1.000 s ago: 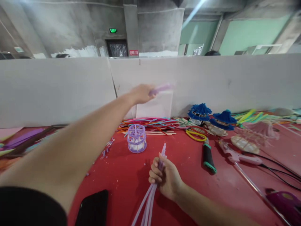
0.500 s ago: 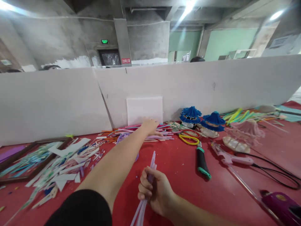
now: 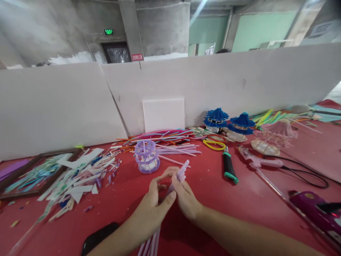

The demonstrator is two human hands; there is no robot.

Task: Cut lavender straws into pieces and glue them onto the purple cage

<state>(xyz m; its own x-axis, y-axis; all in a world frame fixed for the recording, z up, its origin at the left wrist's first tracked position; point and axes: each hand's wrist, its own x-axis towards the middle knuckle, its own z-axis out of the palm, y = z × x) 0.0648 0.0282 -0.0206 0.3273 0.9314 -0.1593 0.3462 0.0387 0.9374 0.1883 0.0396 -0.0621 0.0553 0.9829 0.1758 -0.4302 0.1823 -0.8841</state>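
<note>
Both my hands meet over the red table around a bundle of lilac pipe cleaners [image 3: 181, 173]. My right hand [image 3: 188, 201] is closed on the bundle, whose upper ends stick out above the fingers. From the other side my left hand [image 3: 157, 193] curves against it, thumb and fingertips touching the stems. The lower ends [image 3: 150, 245] trail below my wrists. Just beyond my left hand stands a small lilac round tiered frame [image 3: 146, 156] with a white core. More lilac pipe cleaners [image 3: 181, 150] lie in the pile behind it.
Scraps [image 3: 85, 174] and a brown frame [image 3: 45, 185] lie left; a black phone-like object [image 3: 98, 238] is by my left forearm. To the right are yellow-handled scissors [image 3: 214, 145], green-black pliers [image 3: 229, 167], a pink glue gun [image 3: 262, 161] and blue-roofed models [image 3: 217, 119]. A white partition [image 3: 213, 78] stands behind.
My left hand has come back from the pile at the rear to the bundle in my right hand. The lilac frame, mostly hidden by my arm before, now shows. The view has tilted down.
</note>
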